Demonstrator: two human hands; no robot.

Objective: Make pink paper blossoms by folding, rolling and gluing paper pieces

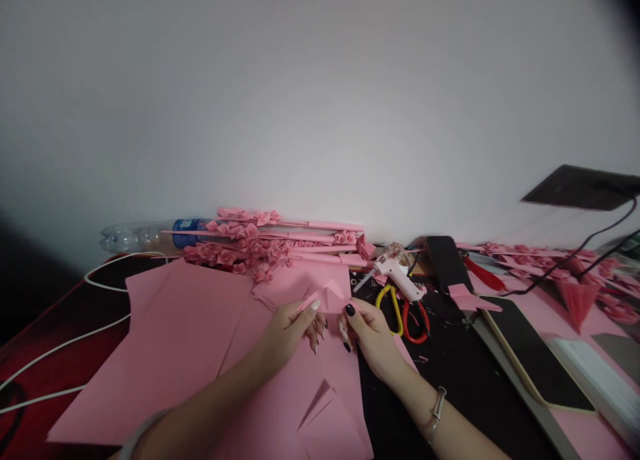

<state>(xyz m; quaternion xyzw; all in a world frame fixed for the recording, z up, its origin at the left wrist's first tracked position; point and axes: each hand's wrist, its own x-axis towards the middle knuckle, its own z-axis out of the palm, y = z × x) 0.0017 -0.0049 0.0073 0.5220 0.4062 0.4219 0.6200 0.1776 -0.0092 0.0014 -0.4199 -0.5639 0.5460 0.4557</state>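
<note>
Both my hands pinch a small folded piece of pink paper (330, 296) just above the table. My left hand (293, 328) grips its left side with thumb and fingers closed. My right hand (364, 332), with a bracelet on the wrist, holds its right edge between thumb and fingers. Under the hands lie large pink paper sheets (190, 340), and a folded pink triangle (320, 401) rests on them near me.
Paper flower stems (270, 243) and a plastic bottle (150, 235) lie along the wall. A pink glue gun (397, 275), yellow scissors (393, 307) and red scissors (416, 320) sit right of my hands. White cable (70, 343) runs at the left; dark boards (537, 353) lie at the right.
</note>
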